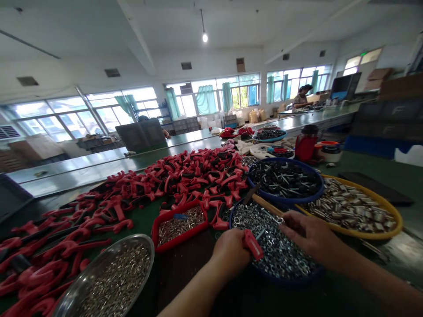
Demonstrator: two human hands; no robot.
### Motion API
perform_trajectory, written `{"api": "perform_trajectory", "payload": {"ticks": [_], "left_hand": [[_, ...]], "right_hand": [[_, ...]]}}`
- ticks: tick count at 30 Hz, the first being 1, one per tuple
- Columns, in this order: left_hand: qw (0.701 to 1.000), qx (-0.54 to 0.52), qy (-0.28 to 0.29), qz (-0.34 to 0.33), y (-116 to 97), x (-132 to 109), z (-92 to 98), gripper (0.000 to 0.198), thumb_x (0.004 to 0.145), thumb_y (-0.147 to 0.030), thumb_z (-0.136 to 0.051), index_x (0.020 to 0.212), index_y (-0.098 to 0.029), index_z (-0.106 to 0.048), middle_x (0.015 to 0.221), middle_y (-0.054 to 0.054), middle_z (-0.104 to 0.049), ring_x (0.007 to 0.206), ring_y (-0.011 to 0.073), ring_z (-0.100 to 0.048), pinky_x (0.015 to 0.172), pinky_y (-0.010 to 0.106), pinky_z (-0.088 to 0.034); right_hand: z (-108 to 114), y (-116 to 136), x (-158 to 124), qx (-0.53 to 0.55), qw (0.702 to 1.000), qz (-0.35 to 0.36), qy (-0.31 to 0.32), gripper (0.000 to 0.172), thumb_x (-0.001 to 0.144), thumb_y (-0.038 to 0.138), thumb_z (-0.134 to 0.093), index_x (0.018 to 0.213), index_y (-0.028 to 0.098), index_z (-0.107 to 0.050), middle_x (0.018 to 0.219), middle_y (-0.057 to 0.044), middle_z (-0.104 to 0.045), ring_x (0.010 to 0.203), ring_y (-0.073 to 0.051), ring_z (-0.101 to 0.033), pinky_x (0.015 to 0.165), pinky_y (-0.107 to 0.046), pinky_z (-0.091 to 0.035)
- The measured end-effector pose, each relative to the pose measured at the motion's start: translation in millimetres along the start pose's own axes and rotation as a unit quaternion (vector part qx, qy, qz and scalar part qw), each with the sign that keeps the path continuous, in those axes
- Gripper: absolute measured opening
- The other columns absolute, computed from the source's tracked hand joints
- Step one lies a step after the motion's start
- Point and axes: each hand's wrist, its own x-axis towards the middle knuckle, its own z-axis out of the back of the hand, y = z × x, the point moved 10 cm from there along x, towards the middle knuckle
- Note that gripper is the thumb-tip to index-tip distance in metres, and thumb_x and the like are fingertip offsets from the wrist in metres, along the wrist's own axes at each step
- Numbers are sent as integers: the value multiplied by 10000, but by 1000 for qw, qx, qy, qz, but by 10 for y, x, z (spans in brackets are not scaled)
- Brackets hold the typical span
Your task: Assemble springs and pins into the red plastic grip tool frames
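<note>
My left hand is closed around a red plastic part, whose end sticks out past the fingers toward the right. My right hand pinches a small metal ring between thumb and fingers, over a blue basin filled with loose metal rings and nuts. Across the back of that basin lies a hammer with a wooden handle, close to the right fingertips. Left of my left hand stands a red tray of small metal pins.
A large pile of red and black plastic handles covers the left. A steel bowl of small metal pieces stands in front. Behind are a blue basin of black-headed bolts and a yellow basin of metal cylinders. A person sits far off.
</note>
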Motion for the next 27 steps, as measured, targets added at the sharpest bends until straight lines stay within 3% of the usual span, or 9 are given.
{"api": "perform_trajectory", "payload": {"ticks": [2, 5, 8, 11, 14, 18, 22, 24, 27], "left_hand": [[993, 113, -6, -12, -122, 79, 12, 130, 643, -199, -537, 722, -195, -640, 818, 49, -634, 794, 221, -578, 679, 295, -428], [985, 167, 16, -27, -273, 166, -62, 164, 584, -170, -569, 721, -194, -656, 843, 79, -633, 819, 275, -585, 698, 347, -435], [982, 182, 32, -34, -348, 230, -136, 176, 551, -141, -593, 710, -180, -657, 837, 103, -635, 828, 314, -586, 711, 392, -440], [987, 154, 19, -32, -337, 283, -126, 164, 564, -124, -584, 709, -171, -643, 859, 110, -635, 853, 319, -580, 732, 404, -436], [996, 81, -7, -23, -259, 283, -61, 170, 654, -132, -514, 788, -170, -612, 854, 82, -640, 829, 249, -591, 695, 337, -453], [995, -103, 9, -4, -145, 92, -72, 143, 780, -203, -447, 848, -146, -559, 760, 31, -634, 555, 97, -543, 505, 197, -413], [913, -403, 43, 47, -55, -256, -171, 296, 690, -420, -621, 759, -143, -544, 568, -32, -517, 415, 47, -368, 395, 167, -288], [887, -454, 50, 74, -7, -413, -216, 378, 636, -494, -656, 713, -148, -528, 511, -56, -455, 398, 42, -330, 383, 165, -261], [876, -473, 32, 91, 76, -570, -207, 450, 603, -569, -651, 679, -149, -510, 496, -61, -438, 389, 37, -308, 374, 167, -235]], "right_hand": [[-90, 7, -15, 154, 987, -24, 39, 234, 821, 403, -458, 901, 208, -560, 797, -28, -647, 745, -198, -600, 668, -296, -464], [-172, -44, -109, 302, 950, -67, 44, 252, 783, 422, -539, 912, 209, -576, 816, -15, -643, 793, -185, -587, 705, -267, -458], [-301, -209, -248, 392, 907, -152, 42, 327, 752, 460, -574, 964, 211, -562, 772, 0, -624, 636, -126, -542, 522, -209, -424], [-472, -335, -390, 480, 843, -236, 50, 395, 736, 466, -595, 1037, 221, -521, 717, 24, -592, 501, -75, -450, 378, -164, -302], [-569, -314, -443, 525, 813, -245, 58, 389, 743, 434, -608, 1057, 226, -513, 743, 22, -604, 502, -65, -445, 388, -157, -311], [-623, -169, -413, 546, 810, -204, 64, 294, 745, 376, -634, 986, 225, -560, 840, 15, -623, 636, -88, -517, 530, -179, -409], [-651, 24, -362, 576, 795, -184, 50, 307, 723, 336, -667, 989, 227, -562, 852, 16, -616, 680, -104, -532, 626, -221, -439], [-656, 161, -342, 588, 789, -170, 48, 348, 714, 328, -679, 1027, 243, -552, 889, 14, -619, 779, -126, -552, 711, -241, -443], [-695, 362, -336, 593, 787, -159, 58, 326, 670, 329, -719, 952, 233, -587, 871, 15, -627, 844, -134, -550, 764, -231, -433]]}}
